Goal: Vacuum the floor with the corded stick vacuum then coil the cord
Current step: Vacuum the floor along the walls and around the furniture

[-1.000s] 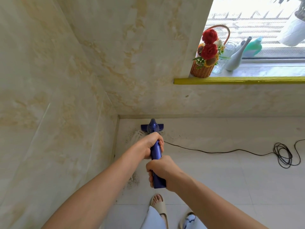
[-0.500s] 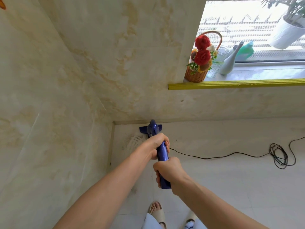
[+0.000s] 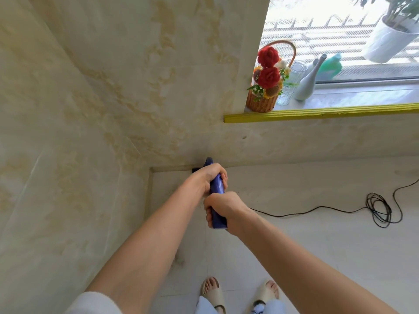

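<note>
Room: marbled cream walls [image 3: 95, 114] meet in a corner ahead of me, with a pale tiled floor [image 3: 317, 257] below and a window recess up to the right.
Vacuum: I see the blue stick vacuum [image 3: 217, 186] pointing away from me into that corner; its dark far end sits right at the foot of the back wall, mostly hidden behind the forward hand.
Left hand: my left hand [image 3: 209, 177] is wrapped round the blue body further along, fingers curled over its right side.
Right hand: my right hand [image 3: 223, 208] grips the near end of the handle just behind the left one, fingers closed round it, the two hands almost touching.
Cord: the black cord [image 3: 317, 210] runs across the floor from behind my right wrist off to the right, where it lies in a loose tangle of loops [image 3: 381, 210] well apart from the vacuum.
Sill: a yellow-edged window sill [image 3: 317, 113] carries a wicker basket [image 3: 261, 102] of red flowers, a clear glass vase [image 3: 291, 85] just beside it, a pale grey bottle vase [image 3: 308, 83] and a green bottle [image 3: 331, 65] behind.
Window: a white plant pot [image 3: 385, 41] stands beyond the glass at top right.
Feet: I can see two feet in beige slides [image 3: 213, 293] on the tiles at the bottom edge.
</note>
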### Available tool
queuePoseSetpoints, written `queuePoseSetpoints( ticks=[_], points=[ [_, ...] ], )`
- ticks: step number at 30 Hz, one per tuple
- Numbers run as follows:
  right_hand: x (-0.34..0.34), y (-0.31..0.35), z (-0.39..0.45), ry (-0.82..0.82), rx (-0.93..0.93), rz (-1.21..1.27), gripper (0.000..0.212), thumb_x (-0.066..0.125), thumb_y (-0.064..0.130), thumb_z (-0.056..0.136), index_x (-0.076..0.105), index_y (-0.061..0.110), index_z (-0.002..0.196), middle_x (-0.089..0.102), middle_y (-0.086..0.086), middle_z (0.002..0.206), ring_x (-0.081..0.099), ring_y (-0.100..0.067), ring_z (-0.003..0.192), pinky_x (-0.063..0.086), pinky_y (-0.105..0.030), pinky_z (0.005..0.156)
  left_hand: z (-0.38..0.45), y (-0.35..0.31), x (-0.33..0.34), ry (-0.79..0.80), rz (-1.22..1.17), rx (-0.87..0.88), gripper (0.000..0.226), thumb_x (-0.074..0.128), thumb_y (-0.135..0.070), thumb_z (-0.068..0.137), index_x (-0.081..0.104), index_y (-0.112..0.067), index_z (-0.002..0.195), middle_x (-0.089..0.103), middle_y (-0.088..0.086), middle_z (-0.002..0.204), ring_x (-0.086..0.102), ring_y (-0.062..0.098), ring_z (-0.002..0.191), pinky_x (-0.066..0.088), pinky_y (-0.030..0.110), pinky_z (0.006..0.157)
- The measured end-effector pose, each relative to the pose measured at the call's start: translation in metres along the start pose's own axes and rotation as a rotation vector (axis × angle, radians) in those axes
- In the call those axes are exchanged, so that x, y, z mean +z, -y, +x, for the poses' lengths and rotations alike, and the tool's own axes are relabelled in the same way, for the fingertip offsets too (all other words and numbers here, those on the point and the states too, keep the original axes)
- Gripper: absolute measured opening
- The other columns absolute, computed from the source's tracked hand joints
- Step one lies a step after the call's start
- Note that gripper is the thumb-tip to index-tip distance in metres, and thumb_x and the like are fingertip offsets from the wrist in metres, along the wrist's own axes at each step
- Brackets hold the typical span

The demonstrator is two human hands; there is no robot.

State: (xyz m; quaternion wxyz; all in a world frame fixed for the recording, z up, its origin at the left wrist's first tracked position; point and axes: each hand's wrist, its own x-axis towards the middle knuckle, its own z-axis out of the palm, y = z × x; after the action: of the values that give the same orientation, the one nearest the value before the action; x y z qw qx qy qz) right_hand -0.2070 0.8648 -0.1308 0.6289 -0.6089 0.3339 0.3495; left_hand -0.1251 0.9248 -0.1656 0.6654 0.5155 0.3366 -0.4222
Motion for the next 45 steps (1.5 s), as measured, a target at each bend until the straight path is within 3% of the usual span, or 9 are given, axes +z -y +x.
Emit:
queuePoseSetpoints(
  ticks=[14,17,20,26,30,33,36,39,45],
  points=[
    [0.021,-0.055,-0.030,0.102,0.061,-0.127,0.035,0.052,-0.004,0.078,0.050,0.000,0.113,0.050,-0.012,0.071,0.050,-0.016,0.046,0.046,-0.025,0.045,-0.033,0.056,-0.032,-0.072,-0.075,-0.057,0.024,0.041,0.003,0.084,0.044,-0.011,0.065,0.040,-0.002,0.043,0.035,0.005,0.030,0.034,0.011,0.035],
    [0.031,-0.058,-0.034,0.116,0.055,-0.153,0.039,0.052,-0.002,0.078,0.047,0.002,0.117,0.051,-0.013,0.080,0.050,-0.017,0.051,0.046,-0.024,0.044,-0.042,0.061,-0.043,-0.047,-0.153,-0.054,0.024,0.041,0.003,0.084,0.044,-0.010,0.065,0.039,-0.002,0.045,0.035,0.006,0.030,0.035,0.011,0.035],
    [0.044,-0.063,-0.031,0.044,0.025,-0.192,0.027,0.050,-0.001,0.080,0.044,0.006,0.105,0.052,-0.014,0.088,0.052,-0.017,0.050,0.047,-0.027,0.046,-0.041,0.063,-0.053,-0.035,-0.166,-0.046,0.026,0.041,0.002,0.086,0.043,-0.010,0.063,0.039,-0.002,0.043,0.036,0.005,0.029,0.034,0.011,0.034],
    [0.062,-0.072,-0.019,-0.071,-0.033,-0.253,0.017,0.051,0.000,0.079,0.040,0.013,0.083,0.053,-0.010,0.078,0.054,-0.020,0.054,0.053,-0.033,0.059,-0.024,0.066,-0.068,-0.015,-0.164,-0.036,0.031,0.039,0.002,0.087,0.038,-0.012,0.060,0.037,-0.003,0.042,0.035,0.003,0.029,0.032,0.011,0.032],
    [0.073,-0.063,-0.018,-0.063,-0.057,-0.287,0.015,0.051,0.002,0.081,0.041,0.013,0.083,0.048,-0.004,0.070,0.049,-0.013,0.047,0.043,-0.025,0.047,-0.024,0.057,-0.081,-0.020,-0.157,-0.025,0.029,0.038,0.001,0.087,0.037,-0.013,0.062,0.036,-0.004,0.043,0.034,0.003,0.029,0.033,0.012,0.032],
    [0.077,-0.072,-0.025,-0.021,-0.025,-0.252,0.017,0.051,0.001,0.079,0.041,0.014,0.083,0.051,-0.007,0.076,0.050,-0.014,0.048,0.045,-0.026,0.048,-0.028,0.066,-0.087,-0.027,-0.143,-0.055,0.025,0.039,0.001,0.086,0.038,-0.014,0.066,0.036,-0.003,0.044,0.034,0.003,0.030,0.034,0.013,0.032],
    [0.077,-0.079,-0.027,-0.009,0.002,-0.211,0.020,0.050,0.001,0.078,0.043,0.013,0.093,0.054,-0.012,0.084,0.052,-0.016,0.047,0.047,-0.026,0.047,-0.033,0.071,-0.083,-0.019,-0.122,-0.066,0.026,0.039,0.002,0.087,0.039,-0.012,0.065,0.038,-0.002,0.044,0.035,0.003,0.030,0.034,0.013,0.032],
    [0.073,-0.066,-0.017,-0.015,-0.008,-0.143,0.024,0.051,0.000,0.080,0.045,0.007,0.102,0.050,-0.010,0.080,0.050,-0.014,0.042,0.043,-0.023,0.041,-0.029,0.055,-0.075,0.002,-0.074,-0.038,0.027,0.037,0.002,0.088,0.038,-0.013,0.065,0.037,-0.003,0.041,0.034,0.002,0.028,0.033,0.013,0.031],
    [0.049,-0.065,-0.019,-0.030,-0.016,-0.202,0.018,0.050,-0.002,0.080,0.042,0.011,0.091,0.052,-0.011,0.075,0.053,-0.018,0.046,0.048,-0.028,0.048,-0.024,0.059,-0.054,0.005,-0.102,-0.043,0.029,0.036,0.002,0.089,0.037,-0.013,0.064,0.036,-0.004,0.041,0.033,0.003,0.028,0.031,0.011,0.032]
  ],
)
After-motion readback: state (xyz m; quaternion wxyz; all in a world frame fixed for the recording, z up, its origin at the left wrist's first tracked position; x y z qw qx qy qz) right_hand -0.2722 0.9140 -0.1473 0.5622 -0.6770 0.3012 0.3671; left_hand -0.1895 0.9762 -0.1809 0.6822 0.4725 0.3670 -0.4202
